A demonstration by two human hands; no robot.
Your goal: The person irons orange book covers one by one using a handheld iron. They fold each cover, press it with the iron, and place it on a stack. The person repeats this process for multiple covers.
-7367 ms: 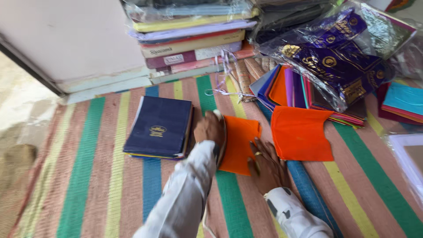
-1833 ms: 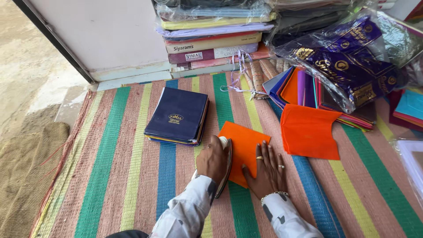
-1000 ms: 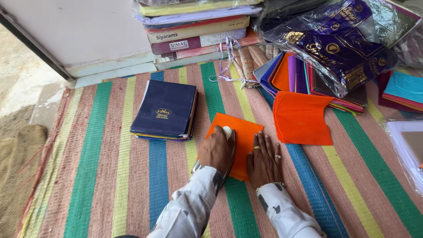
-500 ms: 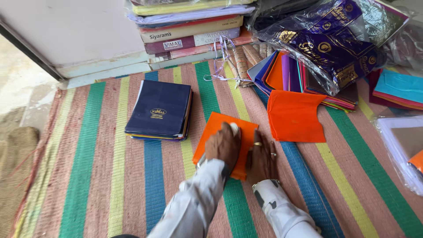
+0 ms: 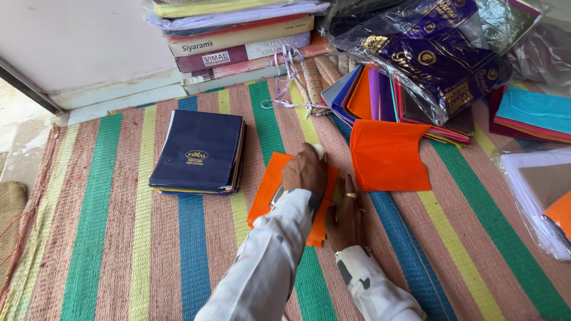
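Left hand (image 5: 304, 172) rests palm-down on the orange cloth piece (image 5: 273, 187), fingers curled over a pale object I cannot identify; the grip looks narrow, pressing more than grasping. Right hand (image 5: 347, 217) lies flat at the cloth's right edge, fingers spread, holding nothing. The cloth lies on the striped mat (image 5: 119, 255), directly under the left hand, long axis running near-to-far, tilted slightly right. Left hand is the nearer one. A second orange piece (image 5: 388, 156) lies to the right, apart. Dark blue folder (image 5: 199, 153) sits to the left. Stacked fabric boxes (image 5: 238, 41) at far.
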